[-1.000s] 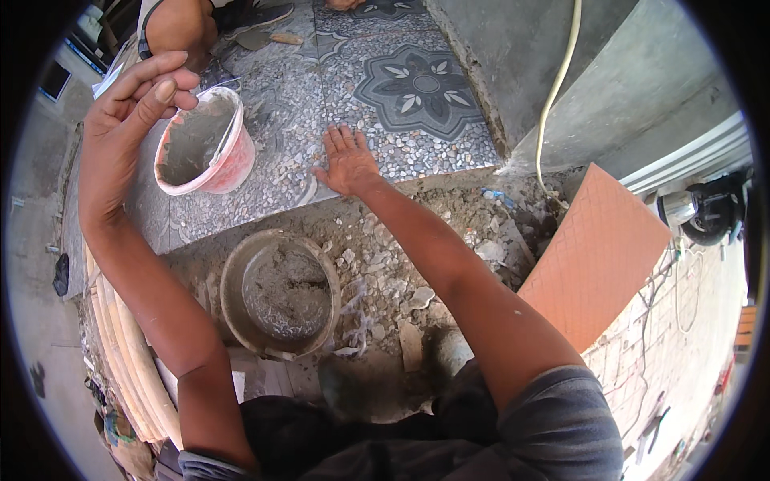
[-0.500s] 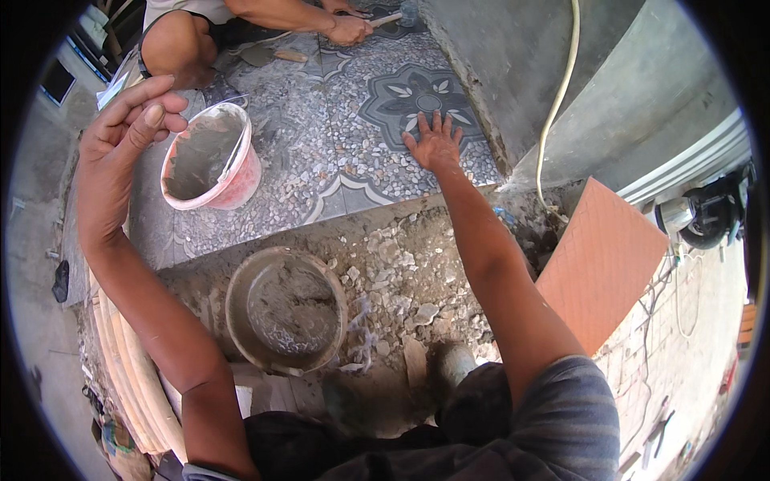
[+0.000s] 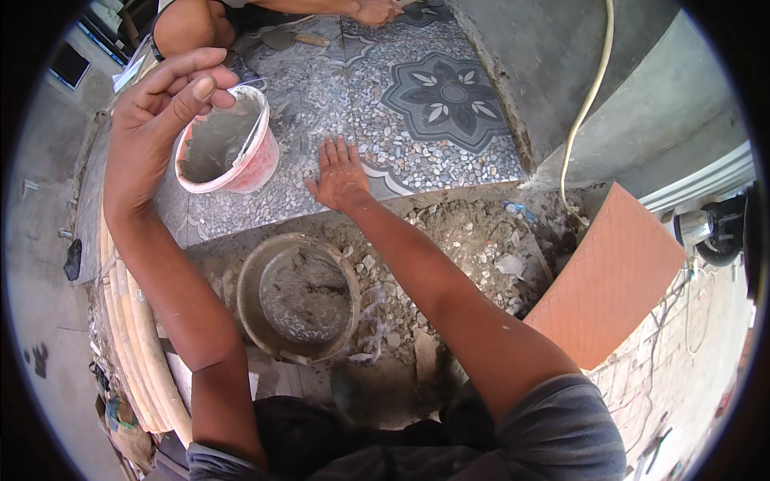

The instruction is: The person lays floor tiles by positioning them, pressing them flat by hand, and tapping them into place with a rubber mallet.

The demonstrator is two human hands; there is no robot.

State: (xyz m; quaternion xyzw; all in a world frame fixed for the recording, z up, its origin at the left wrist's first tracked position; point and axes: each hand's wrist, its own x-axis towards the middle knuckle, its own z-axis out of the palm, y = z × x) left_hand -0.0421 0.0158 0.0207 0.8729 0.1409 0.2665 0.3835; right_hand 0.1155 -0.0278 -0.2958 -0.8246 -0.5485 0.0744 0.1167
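My right hand lies flat, fingers extended, on the pebble-patterned floor tiles, close to their near edge. It holds nothing. My left hand is raised beside a red-and-white bucket of grey mortar. Its fingers curl loosely, the thumb stands a little off the index finger, and I see nothing in it. A round basin with wet grey mortar sits on the rubble below, between my forearms. A dark flower motif decorates the tiles to the right of my right hand.
Another person's hand grips a handle at the far edge. A trowel lies near that person. On the right are a grey wall, a pale hose and a leaning orange board. Bamboo poles lie at left, broken rubble in front.
My right hand has moved left across the tiles, from the flower motif toward the bucket. The left hand stays raised beside the bucket. The view has shifted slightly.
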